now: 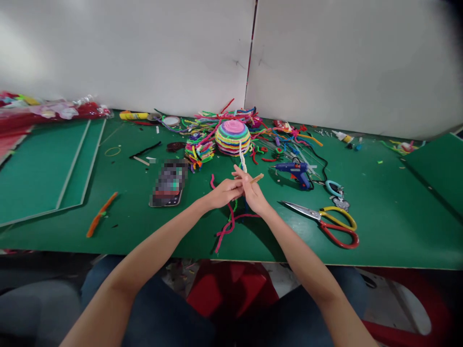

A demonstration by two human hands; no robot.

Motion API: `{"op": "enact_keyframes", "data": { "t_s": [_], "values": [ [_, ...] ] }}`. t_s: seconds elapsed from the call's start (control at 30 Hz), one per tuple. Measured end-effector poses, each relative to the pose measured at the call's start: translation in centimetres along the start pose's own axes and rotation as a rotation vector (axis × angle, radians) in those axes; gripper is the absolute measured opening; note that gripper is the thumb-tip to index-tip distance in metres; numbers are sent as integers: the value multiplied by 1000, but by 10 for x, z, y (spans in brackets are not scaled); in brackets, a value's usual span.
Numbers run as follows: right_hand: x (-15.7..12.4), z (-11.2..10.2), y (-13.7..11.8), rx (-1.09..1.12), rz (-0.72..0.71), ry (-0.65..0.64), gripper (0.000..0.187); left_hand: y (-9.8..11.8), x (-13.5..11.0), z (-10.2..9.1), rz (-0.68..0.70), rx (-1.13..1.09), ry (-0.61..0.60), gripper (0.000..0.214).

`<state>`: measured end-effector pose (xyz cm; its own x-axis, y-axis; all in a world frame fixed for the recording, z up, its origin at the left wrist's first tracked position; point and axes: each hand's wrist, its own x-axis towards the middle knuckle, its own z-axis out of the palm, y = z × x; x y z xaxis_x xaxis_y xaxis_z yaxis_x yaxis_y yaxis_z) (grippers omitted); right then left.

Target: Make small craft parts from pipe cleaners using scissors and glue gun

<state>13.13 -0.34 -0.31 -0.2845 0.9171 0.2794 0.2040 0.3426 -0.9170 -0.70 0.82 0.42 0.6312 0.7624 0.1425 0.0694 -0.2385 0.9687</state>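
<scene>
My left hand (pixel 227 192) and my right hand (pixel 253 193) are pressed together over the middle of the table. A thin tan stick (pixel 257 178) pokes out between them to the right; whether it is wood or a fuzzy stem I cannot tell. My left fingers are curled in against my right palm, partly hidden. Just behind the hands, a white twisted pipe cleaner (pixel 242 156) runs up to a dome (pixel 232 137) wound in rows of coloured pipe cleaners. Pink pipe cleaners (pixel 227 226) lie below the hands.
To the right are a blue glue gun (pixel 294 171), large scissors (pixel 320 219) and small cutters (pixel 334 188). A phone (pixel 169 183) and an orange pipe cleaner (pixel 102 214) lie left. Coloured pipe cleaners (pixel 202 149) are heaped behind, before a white partition (pixel 162 58).
</scene>
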Motion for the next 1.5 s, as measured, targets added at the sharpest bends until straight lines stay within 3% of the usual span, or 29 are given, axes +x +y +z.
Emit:
{"op": "enact_keyframes", "data": {
  "t_s": [0.1,0.2,0.47,0.57,0.73,0.83,1.07,1.2,1.4,1.5],
  "values": [
    [-1,-1,-1,82,30,-105,64,1,1,-2,-16,-57,-80,32],
    [-2,0,-1,111,43,-105,60,3,1,-3,-57,-46,-102,33],
    [-2,-5,3,-141,75,152,58,1,2,-4,-60,108,13,30],
    [-1,-8,3,-296,111,234,58,2,2,-6,-11,316,57,26],
    [2,-12,3,-585,214,387,63,5,-1,-1,36,945,177,26],
    [3,-13,2,-443,251,357,66,7,-3,2,57,1104,195,31],
    [10,0,-6,285,389,262,65,5,-2,4,99,1240,295,33],
    [12,4,-11,484,438,185,64,3,-2,5,135,1237,350,31],
    [3,-8,-4,-9,187,346,63,4,-2,0,62,946,333,30],
    [2,-12,0,-11,185,390,64,7,0,-4,7,669,244,28]
  ]
}}
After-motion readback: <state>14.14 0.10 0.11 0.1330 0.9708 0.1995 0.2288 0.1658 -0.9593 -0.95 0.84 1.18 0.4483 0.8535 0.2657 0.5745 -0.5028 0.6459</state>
